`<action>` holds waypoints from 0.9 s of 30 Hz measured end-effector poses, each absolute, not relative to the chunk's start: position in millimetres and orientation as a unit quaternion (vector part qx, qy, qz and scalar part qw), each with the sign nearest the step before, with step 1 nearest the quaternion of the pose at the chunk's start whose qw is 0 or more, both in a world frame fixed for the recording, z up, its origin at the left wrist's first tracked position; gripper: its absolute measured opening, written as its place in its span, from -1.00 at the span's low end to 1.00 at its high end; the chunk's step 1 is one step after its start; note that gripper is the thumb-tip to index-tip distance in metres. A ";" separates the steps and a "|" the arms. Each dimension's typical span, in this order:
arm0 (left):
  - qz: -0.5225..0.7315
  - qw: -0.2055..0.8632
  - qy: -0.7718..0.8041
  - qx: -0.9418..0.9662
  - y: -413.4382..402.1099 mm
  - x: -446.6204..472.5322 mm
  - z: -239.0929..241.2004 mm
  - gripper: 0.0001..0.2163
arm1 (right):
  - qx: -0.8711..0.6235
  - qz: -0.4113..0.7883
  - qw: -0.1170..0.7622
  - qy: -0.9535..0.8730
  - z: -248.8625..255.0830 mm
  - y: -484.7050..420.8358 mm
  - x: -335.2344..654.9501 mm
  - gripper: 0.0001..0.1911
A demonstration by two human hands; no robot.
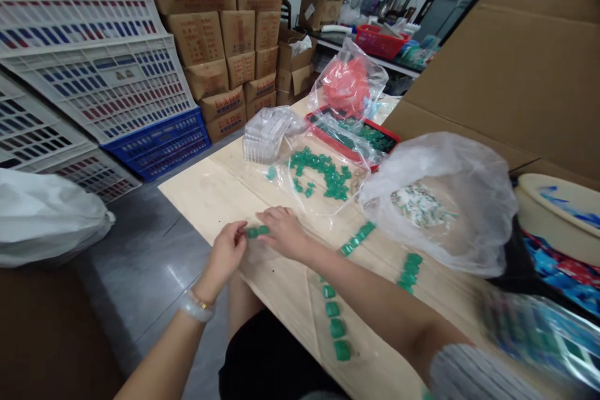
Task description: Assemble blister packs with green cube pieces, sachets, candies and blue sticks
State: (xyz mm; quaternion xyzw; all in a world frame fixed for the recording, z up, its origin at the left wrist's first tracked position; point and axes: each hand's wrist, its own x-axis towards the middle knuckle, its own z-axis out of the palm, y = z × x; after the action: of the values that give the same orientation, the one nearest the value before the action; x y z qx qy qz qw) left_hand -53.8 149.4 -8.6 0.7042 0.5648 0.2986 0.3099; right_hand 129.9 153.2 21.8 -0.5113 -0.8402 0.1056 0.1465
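My left hand (pixel 228 251) and my right hand (pixel 284 230) meet near the front left edge of a pale wooden table (pixel 210 194). Both have their fingers curled round a short row of small green square pieces (pixel 258 231) held between them. A loose pile of the same green pieces (pixel 323 175) lies on a clear plastic sheet just beyond my hands. More green pieces lie in lines on the table: one line (pixel 357 239) by my right forearm, another stack (pixel 409 272) further right, a third line (pixel 335 325) under my right arm.
A big clear plastic bag (pixel 440 200) sits to the right. Behind it are a red tray (pixel 356 134) with green pieces, a bag of red pieces (pixel 349 81) and clear plastic boxes (pixel 265 134). Cardboard boxes (pixel 225 31) and stacked crates (pixel 94 75) stand at the left.
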 end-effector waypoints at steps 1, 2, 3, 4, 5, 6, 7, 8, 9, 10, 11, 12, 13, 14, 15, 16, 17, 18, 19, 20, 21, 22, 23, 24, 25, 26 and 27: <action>0.308 0.299 0.565 0.704 152.7 -49.7 -3.4 -0.75 | -0.535 0.108 0.169 -0.821 23.1 157.9 147.4 -0.57; 0.316 0.288 0.560 0.709 157.8 -42.1 3.3 -0.76 | -0.567 0.111 0.182 -0.796 24.0 164.3 166.2 -0.62; 0.321 0.278 0.547 0.722 164.9 -30.6 10.8 -0.77 | -0.604 0.112 0.185 -0.767 24.1 172.0 184.8 -0.68; 0.324 0.267 0.527 0.739 173.7 -15.3 18.3 -0.78 | -0.636 0.113 0.178 -0.742 23.6 180.5 201.6 -0.72; 0.319 0.256 0.502 0.762 183.9 3.2 24.7 -0.79 | -0.660 0.114 0.161 -0.725 22.5 189.2 215.4 -0.73; 0.309 0.240 0.479 0.786 195.0 23.6 29.4 -0.80 | -0.673 0.116 0.137 -0.717 21.1 197.4 225.4 -0.73; 0.290 0.215 0.464 0.809 206.3 44.6 31.9 -0.80 | -0.680 0.118 0.109 -0.716 19.5 204.5 231.6 -0.73; 0.260 0.179 0.461 0.829 217.0 64.6 31.9 -0.81 | -0.681 0.119 0.082 -0.717 17.8 210.2 234.4 -0.74; 0.226 0.142 0.467 0.843 226.5 82.3 29.9 -0.82 | -0.682 0.120 0.059 -0.719 16.3 214.3 234.9 -0.75; 0.193 0.109 0.475 0.851 234.4 96.6 26.4 -0.82 | -0.684 0.119 0.043 -0.719 14.7 216.9 234.2 -0.76; 0.167 0.083 0.484 0.855 240.5 107.0 22.1 -0.83 | -0.686 0.116 0.037 -0.718 13.2 218.1 233.4 -0.77; 0.150 0.067 0.491 0.855 244.7 113.4 17.8 -0.83 | -0.687 0.114 0.043 -0.716 11.7 218.4 233.4 -0.77; 0.144 0.064 0.495 0.855 247.2 116.3 14.2 -0.83 | -0.685 0.117 0.062 -0.716 10.3 217.9 234.5 -0.78; 0.147 0.070 0.495 0.854 248.2 116.3 11.7 -0.84 | -0.683 0.128 0.094 -0.713 9.0 217.1 236.9 -0.78; 0.161 0.085 0.493 0.851 248.0 114.4 10.5 -0.85 | -0.680 0.150 0.139 -0.704 7.9 216.0 240.1 -0.78; 0.186 0.109 0.490 0.844 246.8 111.4 10.4 -0.86 | -0.677 0.187 0.196 -0.685 7.3 214.9 243.8 -0.79; 0.221 0.142 0.490 0.831 244.9 108.1 11.4 -0.86 | -0.669 0.239 0.259 -0.654 7.1 213.8 247.2 -0.79; 0.264 0.188 0.495 0.807 242.3 105.1 13.0 -0.86 | -0.654 0.303 0.322 -0.613 7.6 212.5 249.9 -0.80; 0.306 0.250 0.504 0.768 239.3 102.9 14.9 -0.86 | -0.632 0.372 0.377 -0.566 8.9 211.2 251.5 -0.81; 0.344 0.327 0.516 0.713 235.9 101.4 16.9 -0.86 | -0.603 0.436 0.421 -0.518 10.8 209.8 251.9 -0.81; 0.371 0.411 0.525 0.647 232.2 100.7 18.9 -0.85 | -0.572 0.491 0.453 -0.476 13.3 208.2 250.9 -0.79; 0.388 0.490 0.526 0.576 228.3 100.6 20.8 -0.84 | -0.543 0.534 0.474 -0.442 16.2 206.6 248.9 -0.77; 0.397 0.554 0.519 0.515 224.4 100.8 22.5 -0.83 | -0.521 0.563 0.489 -0.416 19.1 204.9 246.1 -0.74; 0.403 0.599 0.506 0.472 220.7 101.1 24.0 -0.82 | -0.508 0.580 0.499 -0.396 21.9 203.4 242.7 -0.72; 0.407 0.624 0.489 0.454 217.2 101.2 25.3 -0.81 | -0.501 0.589 0.505 -0.383 24.5 202.0 238.9 -0.71; 0.411 0.631 0.475 0.456 214.3 100.9 26.3 -0.80 | -0.499 0.593 0.509 -0.374 26.7 200.7 235.1 -0.70; 0.414 0.627 0.464 0.470 211.9 100.2 26.9 -0.80 | -0.500 0.594 0.511 -0.369 28.7 199.7 231.3 -0.71</action>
State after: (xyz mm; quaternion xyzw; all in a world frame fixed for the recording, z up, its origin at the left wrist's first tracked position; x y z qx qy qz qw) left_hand 100.2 211.9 26.9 0.4702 0.4638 0.4135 0.6267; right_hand 231.3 199.7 28.7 -0.4998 -0.3693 0.5937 0.5112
